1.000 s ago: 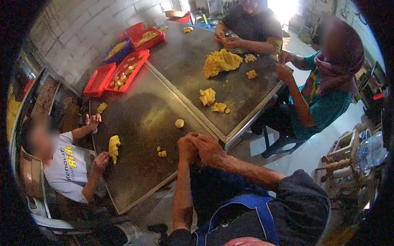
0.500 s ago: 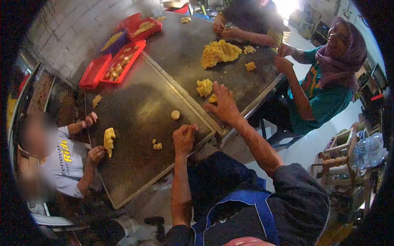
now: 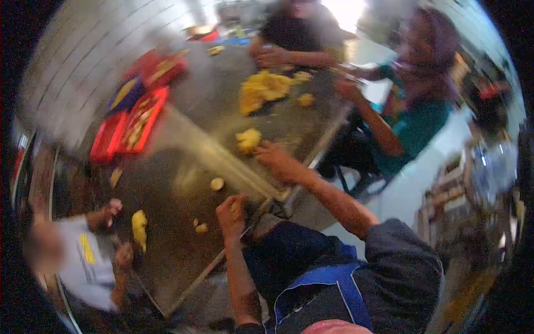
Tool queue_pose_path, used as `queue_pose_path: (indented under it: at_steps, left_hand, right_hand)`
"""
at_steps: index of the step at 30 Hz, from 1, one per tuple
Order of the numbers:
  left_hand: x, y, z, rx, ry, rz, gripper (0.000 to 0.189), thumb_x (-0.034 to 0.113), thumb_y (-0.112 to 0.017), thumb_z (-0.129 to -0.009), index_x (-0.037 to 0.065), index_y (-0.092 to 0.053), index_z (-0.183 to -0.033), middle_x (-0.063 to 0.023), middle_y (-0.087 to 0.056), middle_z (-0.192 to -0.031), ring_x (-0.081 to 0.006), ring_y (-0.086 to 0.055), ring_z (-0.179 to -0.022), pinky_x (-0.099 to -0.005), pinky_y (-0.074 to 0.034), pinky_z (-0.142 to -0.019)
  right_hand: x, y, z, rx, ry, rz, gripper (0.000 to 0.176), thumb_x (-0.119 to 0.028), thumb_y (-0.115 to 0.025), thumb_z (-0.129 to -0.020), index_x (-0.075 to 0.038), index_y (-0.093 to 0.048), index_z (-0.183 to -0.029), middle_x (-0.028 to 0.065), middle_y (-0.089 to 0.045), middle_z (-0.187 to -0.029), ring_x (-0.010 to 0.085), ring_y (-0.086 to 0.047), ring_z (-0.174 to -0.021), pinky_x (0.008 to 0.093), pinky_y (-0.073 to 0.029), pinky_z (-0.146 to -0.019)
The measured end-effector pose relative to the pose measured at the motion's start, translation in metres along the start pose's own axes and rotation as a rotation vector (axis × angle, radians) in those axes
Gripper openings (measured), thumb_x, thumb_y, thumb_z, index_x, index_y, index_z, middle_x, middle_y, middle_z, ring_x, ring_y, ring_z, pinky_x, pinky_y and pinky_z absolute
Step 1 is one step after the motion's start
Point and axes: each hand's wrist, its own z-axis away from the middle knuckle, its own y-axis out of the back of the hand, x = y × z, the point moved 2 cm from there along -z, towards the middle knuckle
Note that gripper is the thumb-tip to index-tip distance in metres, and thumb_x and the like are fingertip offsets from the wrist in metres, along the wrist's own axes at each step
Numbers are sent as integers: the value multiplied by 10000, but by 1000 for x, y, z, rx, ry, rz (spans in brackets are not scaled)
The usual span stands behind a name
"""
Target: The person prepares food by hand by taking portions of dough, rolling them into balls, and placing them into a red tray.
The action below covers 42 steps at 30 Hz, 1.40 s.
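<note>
My left hand (image 3: 230, 218) is closed over the near edge of the metal table, its fingers curled round a small yellowish piece of dough (image 3: 236, 207) that is partly hidden. My right hand (image 3: 280, 161) reaches palm down with fingers stretched out, its tips right beside a yellow lump of dough (image 3: 248, 141). Whether the fingertips touch dough is blurred. A round, pale dough ball (image 3: 217, 183) lies on the table a little beyond my left hand. Small dough bits (image 3: 201, 226) lie to the left of that hand.
A large yellow dough mass (image 3: 261, 91) lies farther back on the metal table (image 3: 172, 222). Red trays (image 3: 158, 114), one with several dough balls, stand at the left back. Co-workers sit at the left (image 3: 89, 259), far side (image 3: 297, 33) and right (image 3: 417, 111). A raised seam (image 3: 222, 153) crosses the table.
The view has shifted, so the table appears lower and farther left. My right hand's fingers have lowered and drawn together near the dough lump; my left hand stays closed.
</note>
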Motion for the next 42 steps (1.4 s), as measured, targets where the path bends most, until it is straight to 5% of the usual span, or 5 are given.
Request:
queue_pose_path:
  at_steps: [10, 12, 18, 38, 42]
  left_hand:
    - [-19, 5, -1, -89, -473, -322, 247, 197, -792, -819, 13, -639, -755, -27, -621, -681, -94, -562, -640, -268, -450, -619]
    - [-10, 11, 0, -102, 46, -89, 209, 155, -805, -799, 23, -646, -764, -23, -630, -709, -96, -577, -674, -270, -459, -627]
    - [2, 13, 2, -112, -253, -231, 180, 165, -794, -810, 32, -674, -809, -29, -625, -688, -93, -565, -662, -264, -462, -625]
    - [4, 10, 1, -79, 60, -208, 348, 351, -772, -848, 26, -672, -777, -11, -626, -714, -66, -535, -656, -244, -419, -595]
    - [-26, 1, -6, 37, -372, -82, 336, 353, -663, -931, 21, -709, -946, -12, -658, -757, -116, -555, -636, -288, -460, -605]
  right_hand:
    - [21, 33, 14, 43, -133, -188, 470, -309, -631, -918, -158, -547, -1354, 127, -529, -1400, 311, -500, -1289, 472, -324, -1128]
    - [19, 33, 26, 56, -263, -175, 482, -328, -635, -911, -134, -551, -1344, 140, -532, -1393, 319, -498, -1285, 455, -357, -1107]
    - [-4, 52, 7, -225, -214, 83, 426, -313, -597, -937, -33, -574, -1257, 186, -549, -1338, 356, -478, -1276, 447, -399, -1054]
    - [-4, -3, 16, 338, 54, 179, 327, -192, -518, -975, -60, -563, -1271, 171, -464, -1435, 359, -432, -1330, 438, -359, -1102]
    - [13, 9, 7, 19, -137, -7, 343, -219, -536, -968, -79, -552, -1281, 166, -479, -1422, 319, -430, -1347, 489, -322, -1122]
